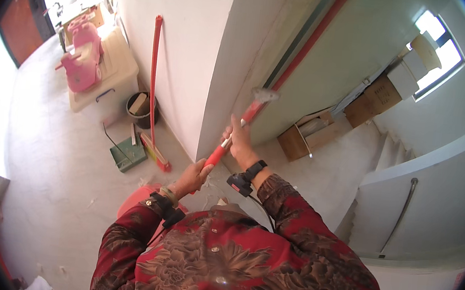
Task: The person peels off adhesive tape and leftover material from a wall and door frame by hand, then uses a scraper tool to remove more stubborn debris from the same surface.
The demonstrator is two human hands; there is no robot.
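Observation:
My left hand (193, 178) is closed around the lower red grip of a long-handled tool (216, 157). Farther up, my right hand (238, 136) wraps the pale shaft just below its upper red section. The tool slants up and to the right. Its blurred greyish head (266, 95) is in front of the wall (250, 57) by a red painted stripe (311, 38); I cannot tell whether it touches the wall or what kind of head it is. Part of a red plastic object (138, 201) shows beneath my left forearm, the rest hidden.
Left of the wall corner, a red-handled broom (153, 73) leans beside a green dustpan (128, 153) and a black bucket (143, 120). A pink ride-on toy (84, 61) sits on a lidded storage box (118, 56). Cardboard boxes (373, 99) line the right wall, near stairs (389, 151).

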